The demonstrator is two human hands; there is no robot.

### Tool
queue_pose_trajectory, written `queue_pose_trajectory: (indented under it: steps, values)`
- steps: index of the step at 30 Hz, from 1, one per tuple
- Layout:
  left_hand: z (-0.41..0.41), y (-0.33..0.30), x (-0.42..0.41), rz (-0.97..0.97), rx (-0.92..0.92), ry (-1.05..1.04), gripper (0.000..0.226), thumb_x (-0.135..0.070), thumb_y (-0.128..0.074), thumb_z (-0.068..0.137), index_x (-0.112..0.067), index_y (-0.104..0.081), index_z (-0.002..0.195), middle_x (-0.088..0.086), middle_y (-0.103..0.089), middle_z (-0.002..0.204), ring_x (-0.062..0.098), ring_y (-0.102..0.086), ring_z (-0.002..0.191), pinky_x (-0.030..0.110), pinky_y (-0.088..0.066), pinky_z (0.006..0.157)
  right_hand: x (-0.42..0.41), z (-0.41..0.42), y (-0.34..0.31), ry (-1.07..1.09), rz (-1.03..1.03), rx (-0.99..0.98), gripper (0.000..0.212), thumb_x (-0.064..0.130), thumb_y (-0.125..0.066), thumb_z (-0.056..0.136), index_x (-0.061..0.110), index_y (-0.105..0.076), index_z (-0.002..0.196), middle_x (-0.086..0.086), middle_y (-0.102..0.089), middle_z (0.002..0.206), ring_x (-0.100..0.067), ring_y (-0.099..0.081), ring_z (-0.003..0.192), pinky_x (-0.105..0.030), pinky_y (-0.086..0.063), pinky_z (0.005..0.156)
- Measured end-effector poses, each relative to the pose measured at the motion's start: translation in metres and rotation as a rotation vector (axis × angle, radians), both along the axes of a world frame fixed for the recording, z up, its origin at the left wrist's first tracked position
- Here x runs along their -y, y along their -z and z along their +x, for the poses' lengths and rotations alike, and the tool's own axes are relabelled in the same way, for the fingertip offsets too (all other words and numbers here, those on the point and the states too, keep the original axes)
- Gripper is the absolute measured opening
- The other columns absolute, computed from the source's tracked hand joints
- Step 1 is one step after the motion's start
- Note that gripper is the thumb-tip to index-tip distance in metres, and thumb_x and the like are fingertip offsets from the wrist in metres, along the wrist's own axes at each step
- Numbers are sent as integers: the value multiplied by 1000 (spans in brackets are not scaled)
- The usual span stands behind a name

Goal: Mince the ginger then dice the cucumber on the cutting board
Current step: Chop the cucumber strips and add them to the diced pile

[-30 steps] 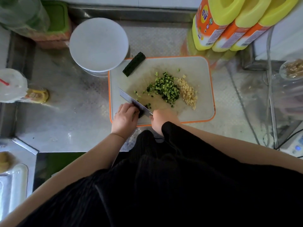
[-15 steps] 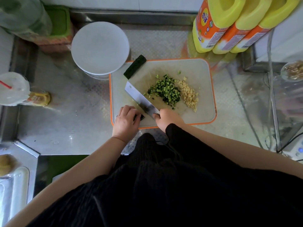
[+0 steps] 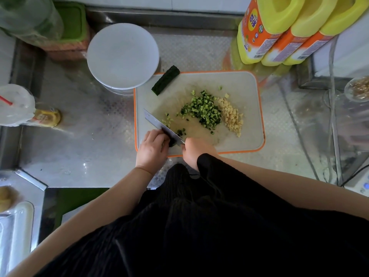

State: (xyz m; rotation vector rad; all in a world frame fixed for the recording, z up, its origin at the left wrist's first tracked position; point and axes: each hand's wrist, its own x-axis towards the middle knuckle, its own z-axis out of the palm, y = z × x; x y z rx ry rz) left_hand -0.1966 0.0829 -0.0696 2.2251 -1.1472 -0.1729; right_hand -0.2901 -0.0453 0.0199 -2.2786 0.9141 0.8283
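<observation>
Orange-rimmed cutting board (image 3: 257, 108) — dicing cucumber.
Left hand (image 3: 152, 149) pins a cucumber piece (image 3: 172, 143); right hand (image 3: 196, 149) grips the knife (image 3: 159, 125).

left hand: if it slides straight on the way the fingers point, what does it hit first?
Likely the knife: the left hand holds a cucumber piece with fingers pointing up-right, and the blade lies right across their tips. Beyond it sits the diced cucumber pile. Blade height is unclear.

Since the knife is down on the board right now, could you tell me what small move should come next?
Probably lift the knife and shift it slightly leftward: the left hand holds a short cucumber piece under the blade, not yet diced.
</observation>
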Motion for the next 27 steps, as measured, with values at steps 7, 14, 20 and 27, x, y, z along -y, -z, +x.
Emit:
queue_pose_trajectory:
  steps: [7,14,20,27]
  values:
    - [-1,0,-1,-17,-1,0,20,-18,-54,89,-4,-68,88,8,-62,95,28,-52,86,42,-51,70,8,7,5,76,71,35,28,33,-42,100,9,-55,105,-10,-61,102,-30,-58,93,-33,-42,73]
    - [1,-6,-5,-23,18,28,19,-20,-55,89,-7,-68,90,8,-62,95,26,-55,89,37,-51,73,15,1,1,151,75,65,32,37,-39,101,9,-54,96,-6,-50,82,-28,-51,80,-29,-34,65]
    - [1,-13,-6,-4,10,40,20,-20,-54,88,-6,-68,88,7,-63,92,29,-57,86,40,-52,71,6,-6,-12,13,12,61,33,36,-35,103,9,-53,100,-5,-49,87,-28,-55,87,-32,-38,71]
    - [2,-12,-5,-9,19,46,20,-19,-53,88,-5,-68,84,8,-62,89,31,-58,81,42,-52,67,0,-2,-8,1,33,21,28,28,-38,102,7,-55,108,-11,-62,102,-31,-60,95,-33,-43,73]
